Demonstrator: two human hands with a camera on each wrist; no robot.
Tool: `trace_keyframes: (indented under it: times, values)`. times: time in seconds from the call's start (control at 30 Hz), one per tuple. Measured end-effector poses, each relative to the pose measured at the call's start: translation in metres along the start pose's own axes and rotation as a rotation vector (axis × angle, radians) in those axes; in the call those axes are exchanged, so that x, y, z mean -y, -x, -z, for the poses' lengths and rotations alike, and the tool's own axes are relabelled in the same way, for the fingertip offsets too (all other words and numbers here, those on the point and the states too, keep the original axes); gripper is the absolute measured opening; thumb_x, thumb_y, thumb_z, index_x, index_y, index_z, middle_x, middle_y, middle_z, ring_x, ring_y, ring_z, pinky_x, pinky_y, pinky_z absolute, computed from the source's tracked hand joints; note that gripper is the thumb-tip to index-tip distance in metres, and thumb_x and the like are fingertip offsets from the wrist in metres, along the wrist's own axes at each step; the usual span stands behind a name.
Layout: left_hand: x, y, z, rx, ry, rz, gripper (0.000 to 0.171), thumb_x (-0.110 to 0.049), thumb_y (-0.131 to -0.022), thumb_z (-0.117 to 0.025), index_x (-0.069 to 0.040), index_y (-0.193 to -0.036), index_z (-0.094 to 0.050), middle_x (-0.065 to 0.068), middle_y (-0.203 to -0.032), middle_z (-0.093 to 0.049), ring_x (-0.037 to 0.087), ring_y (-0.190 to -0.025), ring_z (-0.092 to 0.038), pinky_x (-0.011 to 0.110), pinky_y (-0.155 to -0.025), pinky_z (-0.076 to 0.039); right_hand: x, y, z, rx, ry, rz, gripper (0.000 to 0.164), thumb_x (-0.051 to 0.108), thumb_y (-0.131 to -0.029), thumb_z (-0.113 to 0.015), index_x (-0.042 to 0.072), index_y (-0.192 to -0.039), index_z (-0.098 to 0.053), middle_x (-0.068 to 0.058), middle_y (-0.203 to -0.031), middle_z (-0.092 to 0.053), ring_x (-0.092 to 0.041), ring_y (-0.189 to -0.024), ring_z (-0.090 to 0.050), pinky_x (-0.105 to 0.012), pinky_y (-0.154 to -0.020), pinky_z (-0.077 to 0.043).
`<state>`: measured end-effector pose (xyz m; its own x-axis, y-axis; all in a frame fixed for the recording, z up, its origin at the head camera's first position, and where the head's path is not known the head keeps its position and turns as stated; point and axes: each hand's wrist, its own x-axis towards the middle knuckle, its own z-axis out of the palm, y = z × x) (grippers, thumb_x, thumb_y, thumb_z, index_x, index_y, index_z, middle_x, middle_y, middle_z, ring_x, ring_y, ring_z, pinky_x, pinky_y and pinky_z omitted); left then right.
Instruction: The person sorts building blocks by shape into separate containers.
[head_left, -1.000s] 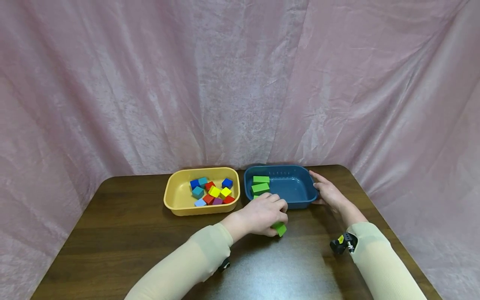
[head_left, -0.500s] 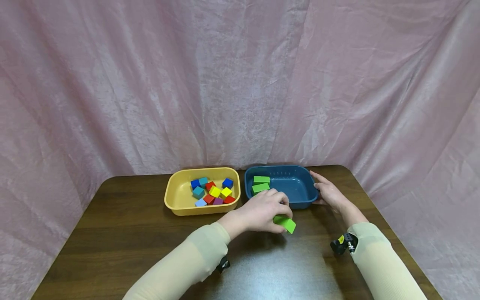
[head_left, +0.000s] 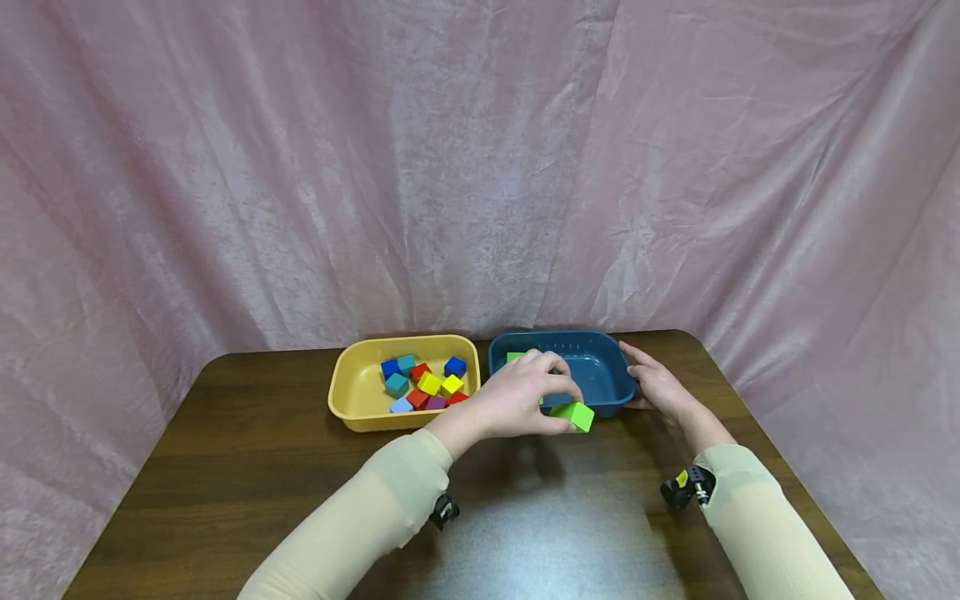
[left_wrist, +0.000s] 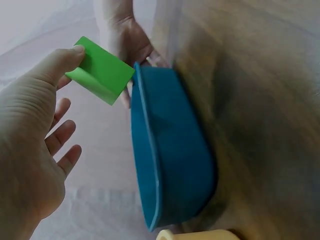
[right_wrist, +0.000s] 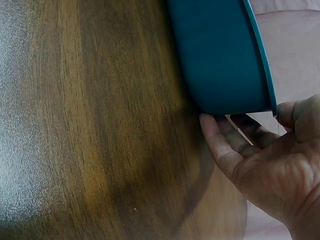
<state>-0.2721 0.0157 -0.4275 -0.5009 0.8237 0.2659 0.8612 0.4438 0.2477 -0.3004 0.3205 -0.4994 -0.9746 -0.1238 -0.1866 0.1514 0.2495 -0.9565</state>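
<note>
A bright green rectangular wooden block (head_left: pixel 573 415) is pinched between the thumb and fingers of my left hand (head_left: pixel 521 396). In the head view it overlaps the front rim of the blue plastic basket (head_left: pixel 592 371); the left wrist view has the green block (left_wrist: pixel 102 72) near the basket's rim, tilted. My other left fingers spread free behind it. At the basket's right end, my right hand (head_left: pixel 663 392) holds the wall; in the right wrist view its fingers (right_wrist: pixel 220 142) touch the outer side and the thumb meets the rim. My left hand mostly hides the green blocks (head_left: pixel 514 356) inside.
Left of the blue basket stands a yellow basket (head_left: pixel 348 387) with several small cubes in blue, teal, red, yellow and purple. Both sit at the back of a dark wooden table (head_left: pixel 247 467), close to a pink curtain (head_left: pixel 480 167).
My left hand has lifted the green block from in front of the blue basket up toward its front rim, hiding more of the blocks inside. My right hand has stayed at the basket's end.
</note>
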Motion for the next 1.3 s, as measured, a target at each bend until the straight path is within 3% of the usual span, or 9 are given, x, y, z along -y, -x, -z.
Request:
trace_keyframes:
  times: [0.17,0.37,0.6,0.87,1.3]
  values:
    - [0.006,-0.005,0.011,-0.038,-0.011,0.063,0.036,-0.049,-0.09,-0.077,-0.036,-0.123,-0.073,-0.003,-0.132,-0.055,0.017,-0.12,-0.045,0.038,-0.101,-0.042,0.001,0.0,0.0,0.002,0.001,-0.001,0.06,0.009,-0.109,-0.022,0.019,-0.167,-0.01,-0.027,-0.167,-0.002,-0.052,-0.136,-0.036,-0.062,-0.1,-0.046]
    - [0.015,-0.012,0.02,-0.096,-0.03,0.128,0.037,-0.051,-0.089,-0.077,-0.035,-0.122,-0.074,-0.005,-0.127,-0.055,0.016,-0.116,-0.045,0.035,-0.098,-0.04,0.001,0.001,-0.001,0.001,-0.006,-0.001,0.059,0.009,-0.11,-0.022,0.019,-0.167,-0.01,-0.026,-0.167,-0.004,-0.05,-0.134,-0.039,-0.062,-0.1,-0.046]
    - [0.022,-0.015,0.024,-0.097,-0.041,0.193,0.036,-0.051,-0.089,-0.077,-0.035,-0.121,-0.074,-0.006,-0.124,-0.053,0.016,-0.114,-0.044,0.034,-0.094,-0.04,0.001,0.001,-0.004,0.0,-0.01,0.009,0.06,0.008,-0.109,-0.023,0.018,-0.167,-0.009,-0.03,-0.165,-0.008,-0.049,-0.131,-0.043,-0.061,-0.099,-0.048]
    - [0.03,-0.019,0.022,-0.088,-0.07,0.242,0.037,-0.053,-0.09,-0.075,-0.035,-0.123,-0.073,-0.005,-0.125,-0.053,0.016,-0.113,-0.043,0.034,-0.094,-0.04,0.003,0.001,-0.004,-0.012,-0.017,0.001,0.06,0.008,-0.109,-0.023,0.018,-0.167,-0.011,-0.03,-0.165,-0.009,-0.049,-0.132,-0.041,-0.063,-0.101,-0.045]
    - [0.036,-0.027,0.006,-0.018,-0.104,0.28,0.039,-0.052,-0.093,-0.072,-0.036,-0.128,-0.071,-0.004,-0.126,-0.052,0.017,-0.111,-0.043,0.033,-0.092,-0.039,0.0,-0.002,-0.003,-0.002,-0.001,0.009,0.06,0.007,-0.109,-0.023,0.018,-0.167,-0.011,-0.029,-0.165,-0.008,-0.051,-0.132,-0.041,-0.061,-0.098,-0.048]
